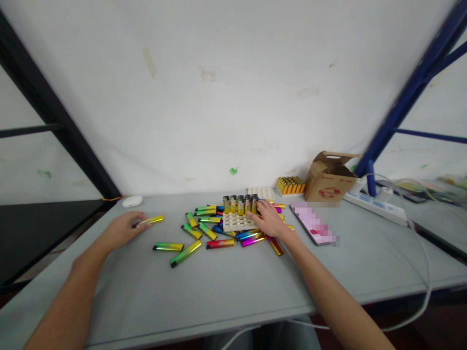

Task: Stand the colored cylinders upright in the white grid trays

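My left hand is at the left of the table, its fingers closed on a shiny yellow lighter that points to the right. In the middle stands a white tray with rows of holes; several upright lighters with dark tops fill its back part. My right hand is at the tray's right end, thumb and fingers around the rightmost lighter, partly hidden by them. Around and under the tray lie many loose lighters in green, yellow, red, blue and magenta, among them a green-yellow lighter and a red lighter.
Behind lie another white tray and a block of orange-yellow upright pieces. An open cardboard box, a phone and a power strip with cables are at the right. A white oval case rests at the back left.
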`<state>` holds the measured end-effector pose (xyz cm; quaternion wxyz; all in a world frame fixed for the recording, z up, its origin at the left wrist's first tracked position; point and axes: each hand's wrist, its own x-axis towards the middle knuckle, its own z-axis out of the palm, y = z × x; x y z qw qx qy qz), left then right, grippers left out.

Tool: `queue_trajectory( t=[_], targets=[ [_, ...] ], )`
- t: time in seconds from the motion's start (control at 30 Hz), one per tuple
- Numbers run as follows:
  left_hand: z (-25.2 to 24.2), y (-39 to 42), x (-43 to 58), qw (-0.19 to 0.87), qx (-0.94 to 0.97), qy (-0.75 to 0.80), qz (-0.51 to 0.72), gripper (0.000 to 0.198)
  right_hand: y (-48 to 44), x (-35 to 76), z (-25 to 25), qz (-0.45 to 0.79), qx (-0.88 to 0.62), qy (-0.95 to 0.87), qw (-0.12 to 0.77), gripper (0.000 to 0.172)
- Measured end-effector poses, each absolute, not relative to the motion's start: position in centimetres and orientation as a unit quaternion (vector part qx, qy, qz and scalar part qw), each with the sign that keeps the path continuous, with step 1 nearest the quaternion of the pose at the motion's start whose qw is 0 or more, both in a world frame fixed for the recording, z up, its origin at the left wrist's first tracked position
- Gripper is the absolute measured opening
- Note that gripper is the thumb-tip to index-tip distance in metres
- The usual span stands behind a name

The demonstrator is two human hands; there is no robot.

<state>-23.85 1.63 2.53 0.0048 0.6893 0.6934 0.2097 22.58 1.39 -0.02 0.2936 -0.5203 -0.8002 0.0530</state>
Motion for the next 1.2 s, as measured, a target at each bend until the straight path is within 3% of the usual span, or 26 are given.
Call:
queue_trajectory(
  t=[0.13,0.23,0.3,0.43,0.6,0.67,0.9,1.07,1.2],
  targets=[
    [3.7,0.6,-21.9,-0.051,0.615,0.709,0.342,0.039,1.8,23.2,0.0,0.074,-0.535,-0.764,0.353,0.052],
    [4.6,-0.3,-18.5,-0.063,0.557,0.659,0.502,0.039,1.6,23.5,1.0,0.053,-0.536,-0.712,0.451,0.058],
    [5.2,-0.7,-15.3,-0.058,0.552,0.614,0.561,0.040,0.9,23.4,1.8,0.003,-0.517,-0.681,0.519,0.053],
    [6.0,-1.4,-7.8,-0.008,0.662,0.540,0.520,0.034,-1.3,21.9,2.7,-0.070,-0.454,-0.702,0.544,0.039],
    [5.9,-2.4,-0.1,0.076,0.772,0.426,0.466,0.027,-2.9,19.7,2.4,-0.063,-0.372,-0.796,0.473,0.041],
    [5.3,-2.6,1.4,0.084,0.769,0.417,0.478,0.040,-2.8,19.3,2.3,-0.052,-0.368,-0.807,0.459,0.037],
    [3.3,-3.2,1.9,0.099,0.745,0.419,0.510,0.054,-2.6,19.3,2.3,0.048,-0.402,-0.799,0.444,0.026],
    [5.0,-2.7,0.3,0.057,0.741,0.429,0.513,0.040,-2.4,19.0,2.3,0.188,-0.412,-0.715,0.533,0.011],
    [5.5,-5.1,-7.5,0.008,0.563,0.492,0.664,0.035,-1.9,18.9,2.9,0.372,-0.365,-0.606,0.601,0.006]
  ],
)
